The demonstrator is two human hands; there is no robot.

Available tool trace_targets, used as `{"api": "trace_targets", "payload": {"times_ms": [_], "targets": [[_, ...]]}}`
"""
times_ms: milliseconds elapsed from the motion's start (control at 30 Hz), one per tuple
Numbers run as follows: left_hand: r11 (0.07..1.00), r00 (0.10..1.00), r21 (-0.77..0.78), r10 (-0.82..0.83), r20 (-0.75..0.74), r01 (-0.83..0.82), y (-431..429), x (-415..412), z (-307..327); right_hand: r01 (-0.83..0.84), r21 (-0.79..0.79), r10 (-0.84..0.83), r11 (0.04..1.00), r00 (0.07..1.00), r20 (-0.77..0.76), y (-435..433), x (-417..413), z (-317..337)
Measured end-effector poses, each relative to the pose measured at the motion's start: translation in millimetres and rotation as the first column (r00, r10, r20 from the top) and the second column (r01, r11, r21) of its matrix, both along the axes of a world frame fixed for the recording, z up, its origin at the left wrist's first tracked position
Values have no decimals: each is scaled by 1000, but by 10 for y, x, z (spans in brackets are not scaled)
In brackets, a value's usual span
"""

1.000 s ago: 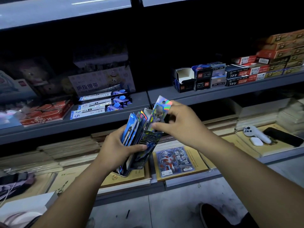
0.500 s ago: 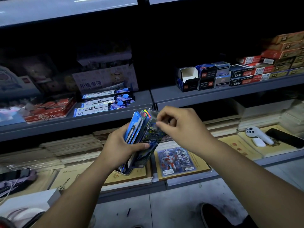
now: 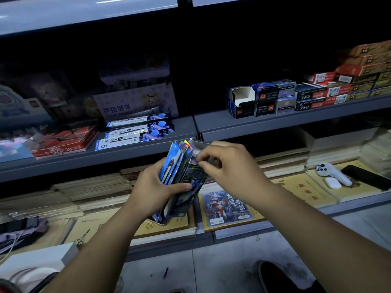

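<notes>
While the left hand (image 3: 152,187) grips the bundle (image 3: 179,176) of packs upright, thumb laid across the front one, I record the bundle held in the air before the lower shelf (image 3: 243,231), its foot just above the notebooks (image 3: 165,227). The right hand (image 3: 230,166) pinches a pack (image 3: 193,160) at the bundle's top right between thumb and forefinger, the other fingers curled. That hand covers the bundle's upper corner, so I cannot tell how deep the pinched pack sits.

Surroundings, lower shelf: a lone pack (image 3: 227,208) lies flat just right of the bundle. Well apart to the right lie a white controller (image 3: 332,172), a small white case (image 3: 332,182) touching it, and a dark phone (image 3: 366,176). A cable (image 3: 10,240) trails at far left.

Upper shelf (image 3: 275,127): an open box (image 3: 241,100) stands beside rows of dark boxes (image 3: 309,98), with orange boxes (image 3: 368,60) stacked at far right. Left of the divider lie blue-and-white packets (image 3: 135,134) and a red box (image 3: 63,142). A shoe (image 3: 279,280) shows on the floor below.

Change noted: a second ago the right hand held a shiny pack raised clear above the bundle. Half a second ago it was partly down. Now it is sunk level with the rest and the hand has come down with it. The left hand's grip is unchanged, and the shelf items have not moved.
</notes>
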State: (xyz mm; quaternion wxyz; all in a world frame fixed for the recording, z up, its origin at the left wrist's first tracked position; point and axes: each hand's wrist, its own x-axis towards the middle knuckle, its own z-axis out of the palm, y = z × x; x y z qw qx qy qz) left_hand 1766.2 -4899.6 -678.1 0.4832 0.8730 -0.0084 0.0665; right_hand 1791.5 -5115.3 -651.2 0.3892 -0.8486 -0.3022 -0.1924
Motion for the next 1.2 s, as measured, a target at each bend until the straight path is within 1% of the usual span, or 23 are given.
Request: {"api": "trace_targets", "payload": {"times_ms": [167, 367, 433, 500, 633, 833, 900, 1033, 1100, 1167, 1200], "targets": [[1000, 1000, 20, 6, 16, -6, 25, 17, -16, -11, -65, 8, 998, 999, -36, 23, -16, 3], [997, 999, 77, 16, 39, -19, 40, 24, -46, -12, -56, 1, 998, 984, -180, 39, -26, 18], [995, 999, 102, 15, 49, -20, 26, 22, -64, 18, -114, -42, 993, 977, -211, 41, -21, 13], [993, 999, 120, 17, 48, -22, 18, 30, -81, 45, -168, -78, 985, 978, -194, 38, -25, 11], [988, 999, 148, 22, 48, -29, 34, 38, -101, 74, -217, -115, 973, 977, -182, 26, -62, 45], [986, 999, 167, 21, 40, -27, 26, 38, -97, 87, -240, -127, 967, 980, -156, 16, -56, 34], [985, 999, 173, 19, 33, -24, 25, 35, -95, 67, -240, -108, 969, 981, -161, 26, -51, 14], [989, 999, 146, 33, 31, -37, 21, 44, -97, -29, -187, -5, 982, 983, -183, 4, -26, 10], [988, 998, 149, 37, 43, -43, 7, 48, -92, -6, -93, -6, 996, 992, -129, -10, -30, 36], [978, 998, 204, 23, 50, -33, -21, 47, -94, 20, 35, -17, 999, 997, -76, -2, -57, 65], [970, 999, 244, 14, 50, -26, -37, 40, -95, 24, 75, -19, 997, 997, -69, 12, -74, 77]]}}
